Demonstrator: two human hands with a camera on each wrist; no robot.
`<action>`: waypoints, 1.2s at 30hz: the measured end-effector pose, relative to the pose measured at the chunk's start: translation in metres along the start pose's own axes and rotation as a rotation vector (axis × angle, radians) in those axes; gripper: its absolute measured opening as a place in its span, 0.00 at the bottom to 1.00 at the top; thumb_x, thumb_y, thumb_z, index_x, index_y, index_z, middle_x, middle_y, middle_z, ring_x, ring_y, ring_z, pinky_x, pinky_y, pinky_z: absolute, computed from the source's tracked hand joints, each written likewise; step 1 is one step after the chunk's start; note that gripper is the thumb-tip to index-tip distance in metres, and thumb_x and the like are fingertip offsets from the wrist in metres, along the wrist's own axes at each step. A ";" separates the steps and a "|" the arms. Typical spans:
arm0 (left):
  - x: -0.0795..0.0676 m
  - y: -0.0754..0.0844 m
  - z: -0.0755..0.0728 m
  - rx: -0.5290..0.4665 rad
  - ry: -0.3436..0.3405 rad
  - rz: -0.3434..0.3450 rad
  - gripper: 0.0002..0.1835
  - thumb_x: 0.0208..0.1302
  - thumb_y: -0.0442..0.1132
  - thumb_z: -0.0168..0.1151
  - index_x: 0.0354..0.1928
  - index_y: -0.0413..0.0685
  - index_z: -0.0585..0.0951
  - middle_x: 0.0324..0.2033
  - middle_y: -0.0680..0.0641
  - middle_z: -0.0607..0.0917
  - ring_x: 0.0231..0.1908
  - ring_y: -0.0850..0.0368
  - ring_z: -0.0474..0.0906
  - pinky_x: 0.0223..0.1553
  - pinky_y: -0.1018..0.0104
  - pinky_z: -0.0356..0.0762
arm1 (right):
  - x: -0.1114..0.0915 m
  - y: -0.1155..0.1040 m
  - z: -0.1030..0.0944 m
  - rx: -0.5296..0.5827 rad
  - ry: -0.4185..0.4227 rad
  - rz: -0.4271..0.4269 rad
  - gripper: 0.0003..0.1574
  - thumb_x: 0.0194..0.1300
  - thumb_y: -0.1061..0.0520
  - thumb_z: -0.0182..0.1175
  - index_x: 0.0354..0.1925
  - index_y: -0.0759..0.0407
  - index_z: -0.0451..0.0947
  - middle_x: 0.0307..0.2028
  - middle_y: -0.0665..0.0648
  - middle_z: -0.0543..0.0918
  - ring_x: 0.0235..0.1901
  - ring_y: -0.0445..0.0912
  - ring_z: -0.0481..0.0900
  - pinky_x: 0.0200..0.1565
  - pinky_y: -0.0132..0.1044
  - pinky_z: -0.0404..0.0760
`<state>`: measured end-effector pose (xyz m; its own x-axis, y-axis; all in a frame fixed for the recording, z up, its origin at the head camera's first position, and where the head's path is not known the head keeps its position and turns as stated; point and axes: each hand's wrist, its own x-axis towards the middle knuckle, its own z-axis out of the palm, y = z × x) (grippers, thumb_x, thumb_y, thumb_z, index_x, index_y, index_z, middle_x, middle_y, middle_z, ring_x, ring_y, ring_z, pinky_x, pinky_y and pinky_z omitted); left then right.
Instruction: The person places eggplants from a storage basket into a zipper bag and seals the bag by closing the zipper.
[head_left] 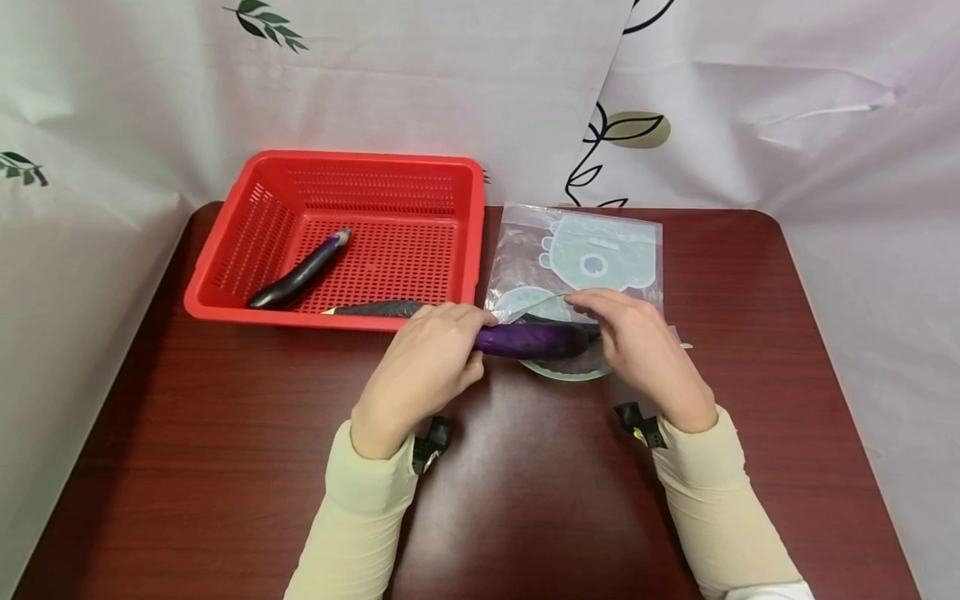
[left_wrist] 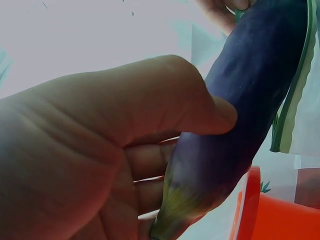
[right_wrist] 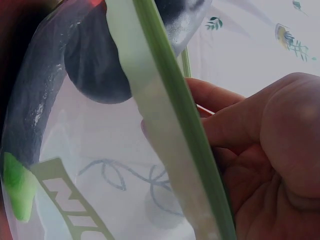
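My left hand (head_left: 431, 358) grips a purple eggplant (head_left: 528, 340) near its stem end, the thumb pressed along its side in the left wrist view. Its blunt end points right, into the mouth of a clear zip bag (head_left: 566, 375). Green strips edge that mouth. At the right side, my right hand (head_left: 645, 350) pinches the bag's edge by the green strip (right_wrist: 172, 85). Through the plastic in the right wrist view, another eggplant (right_wrist: 37, 110) with a green stem shows inside the bag. My fingers partly hide the bag's mouth in the head view.
A red plastic basket (head_left: 472, 242) stands at the back left. In it lie a dark eggplant (head_left: 300, 271) and another eggplant (head_left: 378, 308) along the front wall. A flat printed clear bag (head_left: 600, 242) lies behind my hands. Patterned white cloth (head_left: 450, 75) hangs behind the brown table (head_left: 517, 517).
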<state>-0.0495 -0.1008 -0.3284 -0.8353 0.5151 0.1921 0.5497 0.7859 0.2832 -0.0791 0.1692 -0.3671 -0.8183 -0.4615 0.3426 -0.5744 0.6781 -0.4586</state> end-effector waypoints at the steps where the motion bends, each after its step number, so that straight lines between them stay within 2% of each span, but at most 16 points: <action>1: 0.000 0.000 0.000 0.001 0.000 0.000 0.19 0.53 0.31 0.65 0.50 0.40 0.83 0.46 0.46 0.86 0.47 0.49 0.80 0.46 0.56 0.74 | 0.000 0.000 0.000 0.000 0.000 0.000 0.25 0.67 0.75 0.49 0.55 0.63 0.83 0.53 0.58 0.85 0.54 0.53 0.82 0.55 0.51 0.79; 22: 0.004 0.001 0.001 0.008 -0.004 0.036 0.17 0.56 0.33 0.67 0.50 0.44 0.85 0.46 0.48 0.87 0.49 0.50 0.81 0.55 0.54 0.75 | 0.000 -0.001 -0.003 -0.004 0.003 0.004 0.25 0.67 0.74 0.49 0.55 0.62 0.83 0.53 0.58 0.85 0.54 0.53 0.82 0.55 0.51 0.79; 30: 0.005 0.002 0.000 -0.008 0.012 0.035 0.17 0.57 0.34 0.67 0.51 0.45 0.85 0.47 0.48 0.87 0.49 0.50 0.81 0.54 0.55 0.75 | 0.000 -0.001 -0.003 -0.004 0.006 0.001 0.24 0.68 0.74 0.49 0.55 0.62 0.83 0.53 0.58 0.85 0.55 0.53 0.82 0.56 0.52 0.78; 36: 0.003 0.002 0.001 -0.026 -0.001 0.028 0.16 0.58 0.35 0.68 0.50 0.44 0.85 0.47 0.47 0.87 0.49 0.50 0.81 0.55 0.55 0.76 | 0.000 -0.003 -0.002 0.009 -0.011 0.013 0.24 0.67 0.74 0.50 0.55 0.62 0.83 0.53 0.59 0.85 0.55 0.54 0.82 0.55 0.52 0.79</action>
<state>-0.0509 -0.0970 -0.3280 -0.8195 0.5371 0.1999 0.5730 0.7617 0.3024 -0.0772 0.1687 -0.3646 -0.8257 -0.4592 0.3278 -0.5641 0.6785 -0.4706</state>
